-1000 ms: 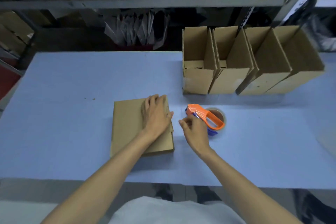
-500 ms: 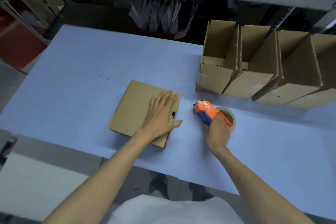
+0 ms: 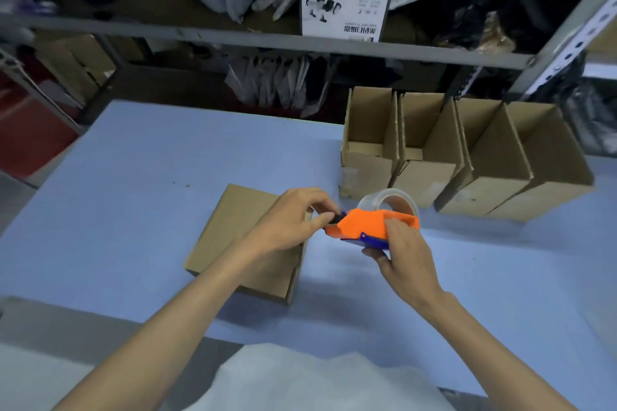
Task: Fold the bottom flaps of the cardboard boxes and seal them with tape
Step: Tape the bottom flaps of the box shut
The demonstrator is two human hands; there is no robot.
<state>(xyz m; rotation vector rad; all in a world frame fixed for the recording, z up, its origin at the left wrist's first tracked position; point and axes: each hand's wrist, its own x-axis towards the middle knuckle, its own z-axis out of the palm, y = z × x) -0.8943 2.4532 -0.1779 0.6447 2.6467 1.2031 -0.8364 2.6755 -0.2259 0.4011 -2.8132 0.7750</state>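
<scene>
**Tape end being found, box waiting underneath**

Right hand point(image 3: 404, 253): fingers curled round the rear of the orange-and-blue plastic tape dispenser point(image 3: 367, 225), holding it off the table with its nose to the left. Probably so the other hand can reach the cutter end.

Left hand point(image 3: 290, 223): thumb and fingertips pinched together at the dispenser's nose. Judged to be picking up the free tape end, though the tape itself is too clear to make out there.

Clear tape roll point(image 3: 389, 200) sits in the dispenser, on the far side.

Flat brown cardboard box point(image 3: 240, 240) lies on the pale blue table point(image 3: 133, 177) under the left wrist, closed face up and no tape visible on it. Neither hand holds it down.

Farther right: row of open brown cardboard boxes point(image 3: 467, 173) standing side by side, touching, presumably finished ones set aside.

Beyond: grey metal shelf point(image 3: 267, 45) with a white printed carton point(image 3: 345, 7).
</scene>
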